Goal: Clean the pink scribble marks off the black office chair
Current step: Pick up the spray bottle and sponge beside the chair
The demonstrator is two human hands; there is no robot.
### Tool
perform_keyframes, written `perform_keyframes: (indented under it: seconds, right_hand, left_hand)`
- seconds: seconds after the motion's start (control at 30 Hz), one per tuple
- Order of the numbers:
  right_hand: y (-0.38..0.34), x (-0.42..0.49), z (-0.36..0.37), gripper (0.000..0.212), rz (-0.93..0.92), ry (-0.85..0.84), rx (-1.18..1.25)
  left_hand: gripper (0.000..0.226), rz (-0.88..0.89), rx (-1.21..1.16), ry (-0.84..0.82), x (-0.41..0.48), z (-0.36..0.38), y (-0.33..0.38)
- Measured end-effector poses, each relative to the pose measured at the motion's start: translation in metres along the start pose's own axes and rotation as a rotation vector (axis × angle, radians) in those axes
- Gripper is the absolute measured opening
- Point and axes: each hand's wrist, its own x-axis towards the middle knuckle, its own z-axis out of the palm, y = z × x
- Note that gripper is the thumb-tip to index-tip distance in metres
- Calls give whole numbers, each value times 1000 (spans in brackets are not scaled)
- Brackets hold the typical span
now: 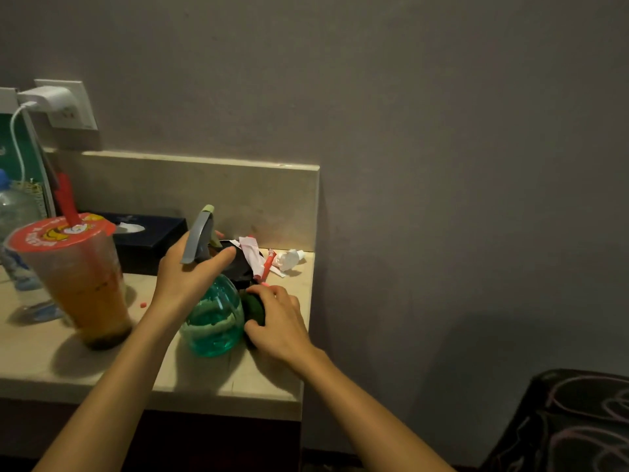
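Nearest the lens: left hand (185,277), fingers wrapped round the grey plastic trigger head of the spray bottle (212,321). Right hand (279,321), fingers curled over a dark green cloth (253,306), touching the bottle's right side.

Beneath both: beige stone counter (68,362), smooth and square-edged, with a low upstand along the back.

Bottom right, well apart from the counter: black office chair (571,434), dark upholstery looped with pink scribble marks (585,400).

Left on the counter: tall tapered cup (81,287) of clear plastic, amber drink, red film lid, red straw.

Bottle body: round, ribbed, translucent teal, upright on the counter.

Behind the bottle: dark rectangular tissue box (149,236).

Near the back corner: crumpled paper wrappers (269,260).
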Motion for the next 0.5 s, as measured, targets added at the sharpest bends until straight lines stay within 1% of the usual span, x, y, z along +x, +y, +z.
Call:
perform_keyframes:
  seconds: [0.13,0.27,0.4,0.5]
  right_hand:
    - [-2,2,10,51,21,28,-16]
    - [-6,0,13,42,56,97,38]
    - [-5,-11,-4,39,69,177,139]
    - [5,-24,-23,38,57,245,150]
  left_hand:
    - [13,-45,0,11,6,3,0]
    - [3,-29,-22,52,4,7,5]
    - [6,46,20,44,-6,9,10]
    - [7,85,13,23,-16,16,20]
